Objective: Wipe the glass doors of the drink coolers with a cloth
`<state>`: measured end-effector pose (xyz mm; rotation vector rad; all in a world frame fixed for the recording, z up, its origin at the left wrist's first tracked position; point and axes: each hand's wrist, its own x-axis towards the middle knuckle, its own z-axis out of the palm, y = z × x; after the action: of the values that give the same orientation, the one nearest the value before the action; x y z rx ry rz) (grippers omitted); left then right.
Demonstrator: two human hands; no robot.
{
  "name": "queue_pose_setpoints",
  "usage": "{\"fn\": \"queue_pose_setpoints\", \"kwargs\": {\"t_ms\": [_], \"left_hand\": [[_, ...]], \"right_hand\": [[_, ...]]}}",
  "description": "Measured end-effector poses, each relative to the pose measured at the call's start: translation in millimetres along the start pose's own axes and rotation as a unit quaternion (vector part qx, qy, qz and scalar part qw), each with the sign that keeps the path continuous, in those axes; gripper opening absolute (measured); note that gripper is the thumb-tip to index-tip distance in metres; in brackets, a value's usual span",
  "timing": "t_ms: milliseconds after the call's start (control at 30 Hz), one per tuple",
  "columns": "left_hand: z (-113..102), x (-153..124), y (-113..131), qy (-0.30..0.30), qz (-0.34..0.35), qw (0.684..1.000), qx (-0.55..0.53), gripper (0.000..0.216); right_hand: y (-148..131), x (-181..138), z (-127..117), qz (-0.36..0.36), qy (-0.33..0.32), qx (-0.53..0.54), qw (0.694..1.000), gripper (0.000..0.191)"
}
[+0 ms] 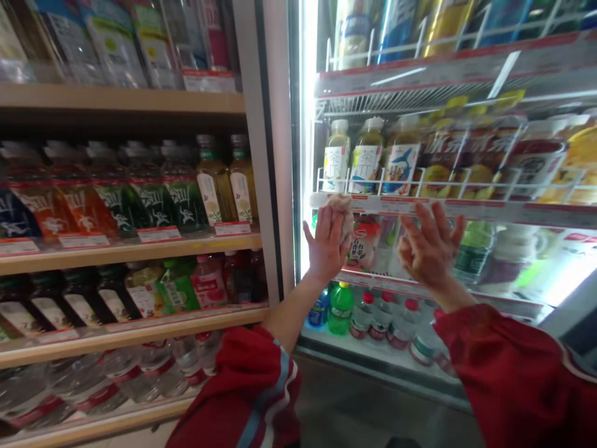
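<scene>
My left hand [328, 252] is raised in front of a lit drinks fridge, its fingers over a crumpled pale cloth [344, 210]. The cloth is at the left end of the middle shelf's front strip [373, 204]; most of it sticks out above and right of my fingers. To the right, my right hand [426, 252] is up with fingers spread and nothing in it, close to the same strip. Whether its fingertips touch anything I cannot tell. Just above are tea bottles [366, 155] behind a white wire rail. A red-labelled bottle [362, 242] shows between my hands.
Left of the fridge's upright frame [275, 143] stands a wooden shelf unit [140, 252] with rows of bottles and price tags. Small red-capped bottles [385, 314] and a green bottle [341, 308] line the fridge's bottom shelf. Cans [445, 28] fill the top one. Bright streaks suggest glass reflections.
</scene>
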<state>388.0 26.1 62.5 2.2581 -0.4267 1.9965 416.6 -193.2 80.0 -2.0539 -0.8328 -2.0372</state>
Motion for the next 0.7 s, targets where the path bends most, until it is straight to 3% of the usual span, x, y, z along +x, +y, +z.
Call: {"fn": "queue_pose_setpoints", "kwargs": {"t_ms": [100, 200, 367, 467, 600, 700], "left_hand": [[3, -3, 17, -0.024, 0.055, 0.998, -0.025, 0.063], [1, -6, 17, -0.024, 0.072, 0.997, -0.032, 0.062], [-4, -3, -9, -0.008, -0.017, 1.000, 0.003, 0.060], [-2, -2, -10, -0.006, -0.038, 0.999, -0.008, 0.061], [2, -7, 7, -0.027, 0.014, 0.999, -0.027, 0.063], [0, -11, 6, -0.041, 0.042, 0.998, -0.030, 0.063]], "right_hand": [[0, 1, 0, -0.009, 0.014, -0.002, 1.000, 0.048], [0, 1, 0, -0.010, 0.015, 0.002, 1.000, 0.048], [-1, 0, -3, 0.032, -0.028, 0.032, 0.999, 0.043], [-2, 1, -3, 0.055, -0.045, 0.041, 0.997, 0.042], [-3, 3, -5, 0.080, -0.080, 0.030, 0.993, 0.040], [-4, 5, -7, 0.084, -0.093, 0.031, 0.992, 0.041]]}}
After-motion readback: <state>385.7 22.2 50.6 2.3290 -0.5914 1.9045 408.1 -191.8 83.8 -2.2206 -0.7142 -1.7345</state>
